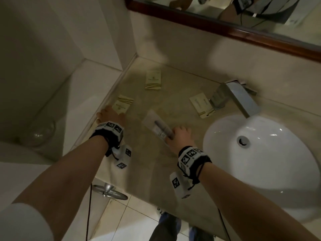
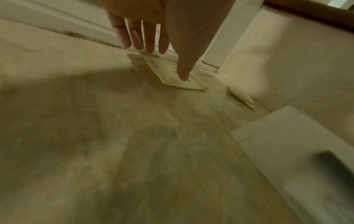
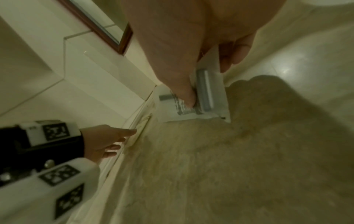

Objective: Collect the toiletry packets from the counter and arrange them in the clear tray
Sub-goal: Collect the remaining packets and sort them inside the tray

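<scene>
My left hand (image 1: 111,114) lies at the counter's left edge with straight fingers; its thumb (image 2: 183,74) presses a cream toiletry packet (image 1: 123,103) flat on the counter. In my right hand (image 1: 174,134) is a clear packet with a grey razor-like item inside (image 1: 156,125), pinched at its near end between thumb and fingers and raised slightly off the counter (image 3: 207,97). A second cream packet (image 1: 153,79) lies farther back, and a third (image 1: 202,105) lies beside the faucet. I see no clear tray on the counter.
The chrome faucet (image 1: 234,96) and white sink basin (image 1: 260,162) fill the right side. A raised lip (image 1: 111,91) runs along the counter's left edge, with a clear glass dish-like shape (image 1: 40,133) below it. A mirror (image 1: 225,13) hangs behind.
</scene>
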Demonstrator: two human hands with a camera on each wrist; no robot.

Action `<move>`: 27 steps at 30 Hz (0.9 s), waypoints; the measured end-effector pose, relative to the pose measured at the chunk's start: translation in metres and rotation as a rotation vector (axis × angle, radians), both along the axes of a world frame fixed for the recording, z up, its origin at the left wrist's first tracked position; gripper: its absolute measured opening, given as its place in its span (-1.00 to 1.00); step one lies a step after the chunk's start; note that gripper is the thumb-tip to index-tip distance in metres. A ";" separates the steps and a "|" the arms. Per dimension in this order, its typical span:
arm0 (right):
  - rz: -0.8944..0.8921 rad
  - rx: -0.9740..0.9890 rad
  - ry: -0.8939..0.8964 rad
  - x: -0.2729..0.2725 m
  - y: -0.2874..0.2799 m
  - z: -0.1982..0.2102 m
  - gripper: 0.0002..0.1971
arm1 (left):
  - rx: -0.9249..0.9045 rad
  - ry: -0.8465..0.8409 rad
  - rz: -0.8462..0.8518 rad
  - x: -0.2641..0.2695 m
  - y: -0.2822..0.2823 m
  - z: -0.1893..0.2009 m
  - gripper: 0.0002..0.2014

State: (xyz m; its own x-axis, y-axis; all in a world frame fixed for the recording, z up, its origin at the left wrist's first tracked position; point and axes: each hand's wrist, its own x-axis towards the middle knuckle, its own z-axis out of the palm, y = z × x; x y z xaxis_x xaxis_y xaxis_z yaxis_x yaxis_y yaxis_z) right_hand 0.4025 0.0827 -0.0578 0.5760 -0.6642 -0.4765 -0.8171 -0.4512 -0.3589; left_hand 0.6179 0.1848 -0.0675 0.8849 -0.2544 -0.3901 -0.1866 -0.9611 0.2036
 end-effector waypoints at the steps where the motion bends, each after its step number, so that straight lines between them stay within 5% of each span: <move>1: 0.002 0.012 0.002 0.000 0.000 0.000 -0.69 | 0.018 -0.007 0.003 0.003 -0.001 -0.003 -0.32; 8: -0.254 0.297 -0.221 -0.020 -0.009 0.008 -0.83 | 0.091 0.014 -0.086 0.017 -0.004 -0.017 -0.22; 10: -0.347 0.366 -0.296 -0.029 -0.011 0.012 -0.82 | 0.022 0.053 -0.061 0.009 -0.011 -0.014 -0.33; 13: -0.539 0.464 -0.417 -0.038 -0.016 0.015 -0.73 | -0.254 0.139 0.051 -0.025 -0.032 0.004 -0.59; 15: -0.670 0.560 -0.510 -0.044 -0.018 0.018 -0.67 | -0.380 0.222 -0.033 -0.052 -0.044 0.013 -0.61; 23: -0.777 0.764 -0.628 -0.095 -0.025 0.038 -0.73 | -0.455 0.617 -0.156 -0.180 -0.075 0.048 -0.62; 27: -0.772 0.815 -0.646 -0.135 -0.037 0.047 -0.68 | -0.462 0.675 -0.140 -0.231 -0.087 0.054 -0.83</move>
State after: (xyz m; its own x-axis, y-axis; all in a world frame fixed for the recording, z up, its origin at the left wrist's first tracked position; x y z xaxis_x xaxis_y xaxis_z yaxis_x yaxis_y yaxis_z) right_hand 0.2673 0.0457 -0.0107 0.4523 -0.5773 -0.6798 -0.3433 0.5908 -0.7301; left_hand 0.3867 0.0983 -0.0132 0.4461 -0.6099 -0.6550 0.0053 -0.7300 0.6834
